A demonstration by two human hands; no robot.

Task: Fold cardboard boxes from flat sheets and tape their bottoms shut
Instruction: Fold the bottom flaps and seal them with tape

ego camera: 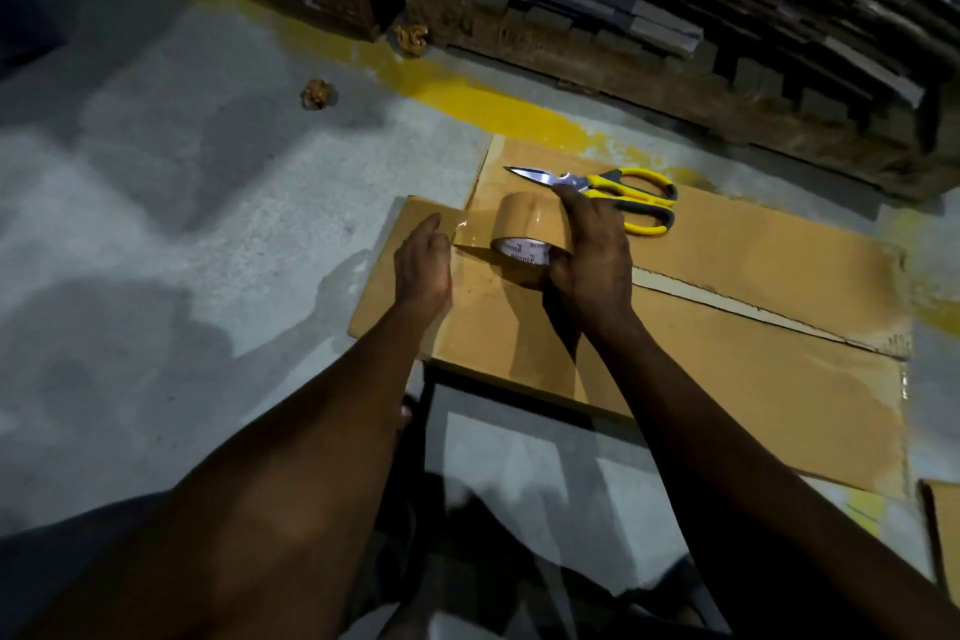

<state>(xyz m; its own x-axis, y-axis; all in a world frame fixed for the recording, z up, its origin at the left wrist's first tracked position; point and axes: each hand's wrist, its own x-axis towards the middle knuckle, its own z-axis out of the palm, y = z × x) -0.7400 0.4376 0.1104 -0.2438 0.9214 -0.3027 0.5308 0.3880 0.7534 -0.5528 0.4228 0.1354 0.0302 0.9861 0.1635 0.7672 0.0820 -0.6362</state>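
Brown flat cardboard box (727,379) | right hand (597,265) grips brown tape roll (519,229) | left hand (423,270), fingers straight, presses cardboard at roll's 9 o'clock | yellow-handled steel scissors (623,195) at 1 o'clock

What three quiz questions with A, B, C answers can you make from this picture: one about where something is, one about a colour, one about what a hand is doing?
1. Where do the scissors lie?
A in a bucket
B on the cardboard, beyond the tape roll
C on a chair

2. What colour are the scissors' handles mostly?
A red
B blue
C yellow

3. What is the right hand doing?
A gripping the tape roll
B waving
C holding a cup

Answers:
1 B, they rest on the flat brown sheet.
2 C, the loops are bright yellow with dark trim.
3 A, its fingers curl round the roll.
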